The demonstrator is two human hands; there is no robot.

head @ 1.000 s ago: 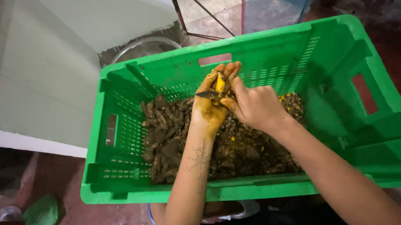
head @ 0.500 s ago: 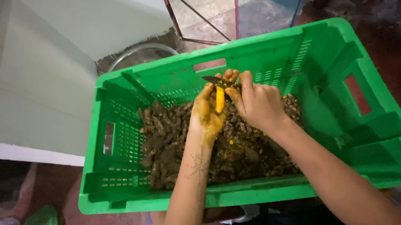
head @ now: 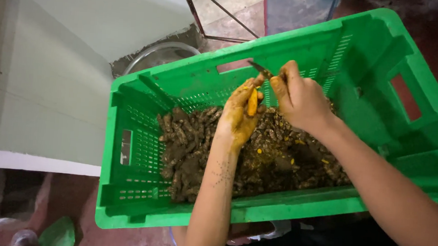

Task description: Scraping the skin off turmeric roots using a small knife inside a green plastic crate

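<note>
The turmeric root [head: 253,103] is small, finger-shaped and peeled bright orange-yellow, standing nearly upright, long axis pointing up toward the knife [head: 260,69]. The stained left hand [head: 240,114] pinches it in its fingers above the green crate [head: 136,204]. The right hand [head: 300,98] has its fingers clamped around the knife.

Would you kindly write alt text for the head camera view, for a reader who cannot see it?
A left hand stained yellow holds a peeled orange root while the right hand works a small knife at its tip, above a green plastic crate holding muddy brown roots and peel scraps.
</note>
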